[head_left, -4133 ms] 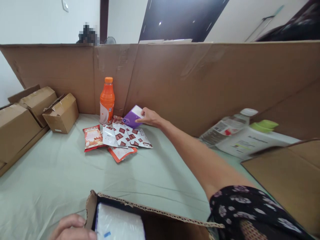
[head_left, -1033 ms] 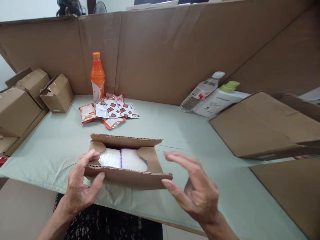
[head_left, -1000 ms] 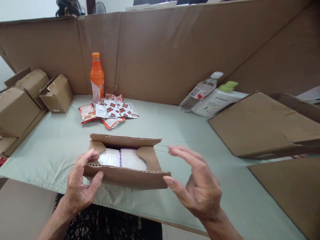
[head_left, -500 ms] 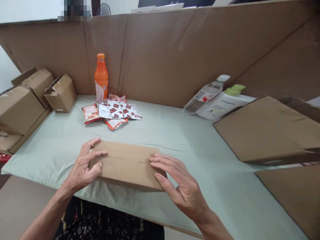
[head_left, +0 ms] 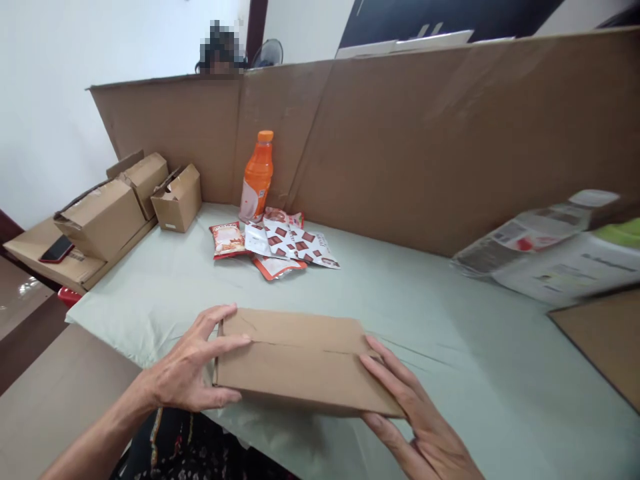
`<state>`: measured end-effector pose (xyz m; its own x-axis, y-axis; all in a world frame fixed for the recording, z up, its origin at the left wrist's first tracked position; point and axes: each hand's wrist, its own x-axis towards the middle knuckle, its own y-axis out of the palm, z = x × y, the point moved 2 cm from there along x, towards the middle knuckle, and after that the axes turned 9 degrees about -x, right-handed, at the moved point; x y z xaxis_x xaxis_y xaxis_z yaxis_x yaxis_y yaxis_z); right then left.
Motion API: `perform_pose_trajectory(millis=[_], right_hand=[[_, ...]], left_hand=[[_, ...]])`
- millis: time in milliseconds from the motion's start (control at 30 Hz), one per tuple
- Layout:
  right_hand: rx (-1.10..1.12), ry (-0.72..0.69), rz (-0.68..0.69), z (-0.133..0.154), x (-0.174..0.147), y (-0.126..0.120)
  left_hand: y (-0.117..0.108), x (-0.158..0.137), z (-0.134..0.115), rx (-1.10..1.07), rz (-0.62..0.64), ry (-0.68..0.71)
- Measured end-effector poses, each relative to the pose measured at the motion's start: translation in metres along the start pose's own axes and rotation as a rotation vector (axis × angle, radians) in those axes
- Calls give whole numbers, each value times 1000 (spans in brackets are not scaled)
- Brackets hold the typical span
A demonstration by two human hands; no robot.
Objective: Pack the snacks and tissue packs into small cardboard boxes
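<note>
A closed brown cardboard box [head_left: 300, 363] is at the front edge of the cloth-covered table, its long side facing me. Around its left end is my left hand [head_left: 195, 360], with fingers on the top and far corner and the thumb along the front face. The right end is gripped by my right hand [head_left: 415, 407], fingers over the top edge and thumb low at the front corner. Whether the box's underside touches the table is hidden. Behind it lie several snack packets [head_left: 280, 243], and an orange drink bottle [head_left: 257, 177] stands beside them.
Smaller cardboard boxes [head_left: 107, 217] and a phone [head_left: 57, 249] are at the left. At the right lean a clear plastic bottle [head_left: 530, 237] and a white bottle with a green top [head_left: 575, 267]. A tall cardboard panel [head_left: 400, 147] closes the back; a person's head [head_left: 220, 50] shows beyond.
The view has swung left, so things sit farther right. Both thumbs have gone from the box's top down to its front side, and the hands now grip its ends.
</note>
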<state>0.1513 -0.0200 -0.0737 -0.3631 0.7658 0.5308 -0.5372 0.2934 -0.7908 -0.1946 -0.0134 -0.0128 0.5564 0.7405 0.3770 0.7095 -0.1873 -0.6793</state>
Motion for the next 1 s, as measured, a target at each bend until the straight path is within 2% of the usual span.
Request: perform_pose_trajectory(millis=[133, 267, 367, 433, 500, 600, 667, 767, 900, 1000], right_hand=[[146, -5, 104, 0, 50, 30], [334, -26, 216, 24, 125, 85], [443, -19, 93, 56, 179, 134], [510, 37, -2, 76, 201, 164], [562, 83, -25, 89, 206, 191], [604, 116, 49, 92, 189, 222], [609, 144, 97, 87, 169, 234], [603, 195, 94, 77, 146, 239], [605, 192, 80, 76, 139, 238], [605, 169, 111, 78, 145, 240]], left_hand=[[-12, -30, 3, 90, -146, -73], [-31, -57, 18, 282, -391, -176], [-50, -68, 41, 455, -592, -230], [-66, -69, 62, 535, -698, -261], [-83, -65, 87, 601, -782, -307], [-110, -55, 126, 668, -890, -386], [-125, -46, 150, 679, -948, -427], [-142, -35, 179, 663, -985, -467], [-159, -27, 199, 626, -954, -506], [-156, -29, 194, 614, -935, -527]])
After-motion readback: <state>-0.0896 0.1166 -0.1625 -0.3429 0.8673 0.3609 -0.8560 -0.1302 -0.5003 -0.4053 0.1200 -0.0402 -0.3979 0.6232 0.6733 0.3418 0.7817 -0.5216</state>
